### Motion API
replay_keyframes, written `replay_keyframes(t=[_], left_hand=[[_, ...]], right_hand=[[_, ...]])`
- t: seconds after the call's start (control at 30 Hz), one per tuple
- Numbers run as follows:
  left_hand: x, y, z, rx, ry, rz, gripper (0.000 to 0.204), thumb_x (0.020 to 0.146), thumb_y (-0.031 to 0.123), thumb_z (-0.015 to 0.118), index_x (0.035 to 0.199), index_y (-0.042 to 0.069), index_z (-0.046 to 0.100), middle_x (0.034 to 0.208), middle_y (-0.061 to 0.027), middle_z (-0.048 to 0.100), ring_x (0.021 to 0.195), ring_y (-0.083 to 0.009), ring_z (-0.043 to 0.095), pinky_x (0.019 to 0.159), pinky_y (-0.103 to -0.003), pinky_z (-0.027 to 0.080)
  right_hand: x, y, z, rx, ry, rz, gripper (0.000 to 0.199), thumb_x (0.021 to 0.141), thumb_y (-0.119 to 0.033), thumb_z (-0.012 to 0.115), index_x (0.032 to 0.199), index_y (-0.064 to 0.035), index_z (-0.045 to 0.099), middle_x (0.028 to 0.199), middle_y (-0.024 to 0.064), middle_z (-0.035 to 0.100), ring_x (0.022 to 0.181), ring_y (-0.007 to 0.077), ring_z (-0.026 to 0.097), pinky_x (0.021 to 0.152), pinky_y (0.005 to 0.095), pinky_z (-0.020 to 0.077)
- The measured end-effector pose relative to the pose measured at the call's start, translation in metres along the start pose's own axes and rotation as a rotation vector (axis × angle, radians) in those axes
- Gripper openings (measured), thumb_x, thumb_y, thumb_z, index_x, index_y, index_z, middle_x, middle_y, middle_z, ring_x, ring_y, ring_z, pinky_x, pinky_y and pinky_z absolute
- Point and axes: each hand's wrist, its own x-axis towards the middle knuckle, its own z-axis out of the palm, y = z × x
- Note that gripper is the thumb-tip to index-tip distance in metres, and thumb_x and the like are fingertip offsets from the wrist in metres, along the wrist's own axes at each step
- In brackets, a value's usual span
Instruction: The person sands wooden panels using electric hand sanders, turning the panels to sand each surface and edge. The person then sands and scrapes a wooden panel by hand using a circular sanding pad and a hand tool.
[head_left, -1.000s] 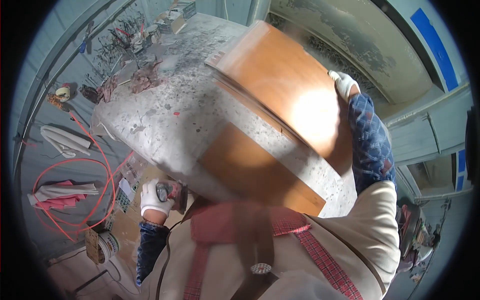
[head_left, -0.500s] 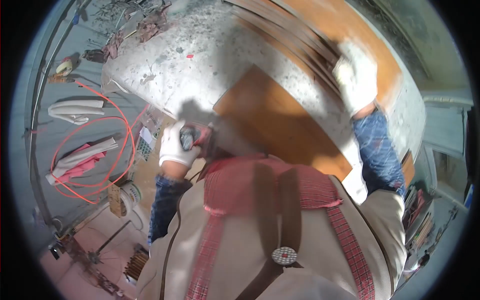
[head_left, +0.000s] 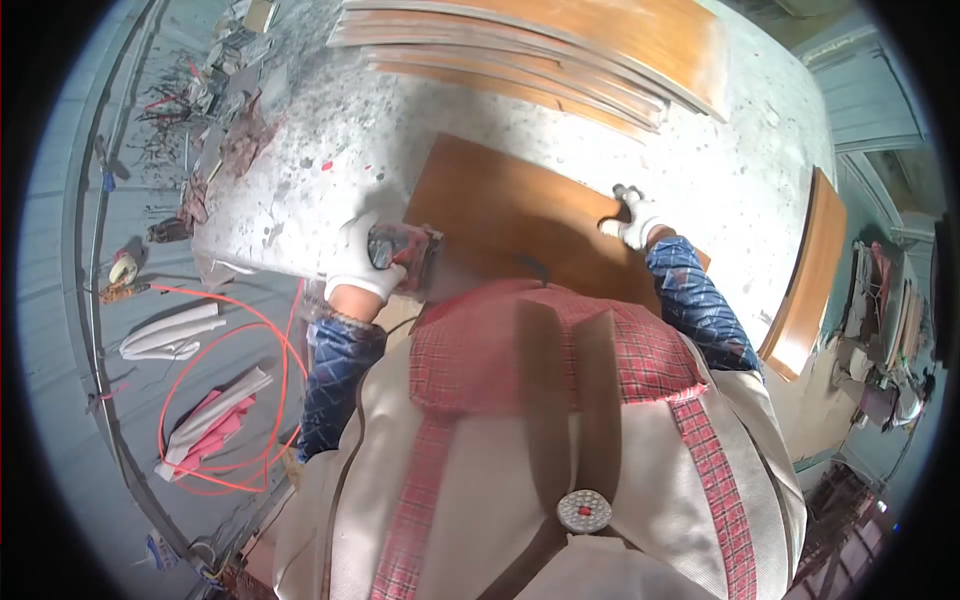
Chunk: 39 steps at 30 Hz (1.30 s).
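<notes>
Left grip held a likely sander; the spread right grip, if slack, risked the panel slipping past the bench's near edge.

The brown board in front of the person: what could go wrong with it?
The brown board might slip, since the right hand is only at its far edge. The tool in the left hand is right at the board's left end and might scratch it.

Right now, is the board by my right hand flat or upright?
Flat: the board lies broad face up on the speckled table.
</notes>
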Motion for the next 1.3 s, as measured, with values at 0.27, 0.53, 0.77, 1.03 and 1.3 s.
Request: replay_keyframes(t=[0.27, 0.53, 0.77, 1.03, 1.3], left_hand=[[-0.044, -0.042, -0.029, -0.079, 0.123, -0.124, 0.090, 0.054, 0.012, 0.088, 0.135, 0.004, 0.050, 0.127, -0.0189, 0.055, 0.116, -0.0367, 0.057, 0.101, -0.041, 0.048], [-0.080, -0.075, -0.072, -0.063, 0.297, -0.272, 0.091, 0.053, 0.006, 0.090, 0.135, 0.006, 0.052, 0.125, -0.0171, 0.055, 0.114, -0.0343, 0.057, 0.102, -0.039, 0.048], [-0.070, -0.054, -0.059, -0.014, 0.236, -0.157, 0.089, 0.053, 0.005, 0.087, 0.135, 0.005, 0.052, 0.122, -0.0172, 0.056, 0.112, -0.0340, 0.058, 0.098, -0.040, 0.049], [-0.020, -0.056, 0.015, -0.012, -0.009, -0.046, 0.075, 0.060, 0.017, 0.080, 0.130, 0.007, 0.056, 0.121, -0.0204, 0.060, 0.112, -0.0403, 0.059, 0.097, -0.045, 0.050], [0.133, -0.071, 0.031, -0.154, -0.199, 0.070, 0.088, 0.054, 0.013, 0.084, 0.136, 0.004, 0.053, 0.123, -0.0202, 0.061, 0.114, -0.0360, 0.060, 0.098, -0.040, 0.050]], right_hand=[[-0.052, -0.017, -0.062, 0.305, -0.180, -0.093, 0.060, 0.072, -0.041, 0.091, 0.114, -0.0030, 0.070, 0.108, 0.0167, 0.072, 0.099, 0.0253, 0.066, 0.087, 0.0375, 0.0529], [-0.154, -0.090, -0.029, -0.389, 0.347, -0.328, 0.037, 0.077, -0.035, 0.079, 0.101, -0.0110, 0.064, 0.103, 0.0138, 0.061, 0.095, 0.0362, 0.062, 0.082, 0.0474, 0.0523], [-0.107, -0.049, 0.060, -0.169, 0.276, -0.233, 0.065, 0.090, -0.050, 0.063, 0.143, -0.0140, 0.050, 0.145, 0.0122, 0.052, 0.134, 0.0342, 0.048, 0.111, 0.0491, 0.0354], [-0.040, -0.047, 0.103, -0.437, 0.448, -0.066, 0.077, 0.097, -0.057, 0.049, 0.155, -0.0081, 0.036, 0.162, 0.0162, 0.032, 0.151, 0.0355, 0.026, 0.123, 0.0531, 0.0162], [-0.042, -0.053, 0.096, -0.374, 0.425, -0.047, 0.076, 0.097, -0.054, 0.052, 0.154, -0.0069, 0.037, 0.162, 0.0168, 0.033, 0.150, 0.0356, 0.026, 0.122, 0.0537, 0.0161]])
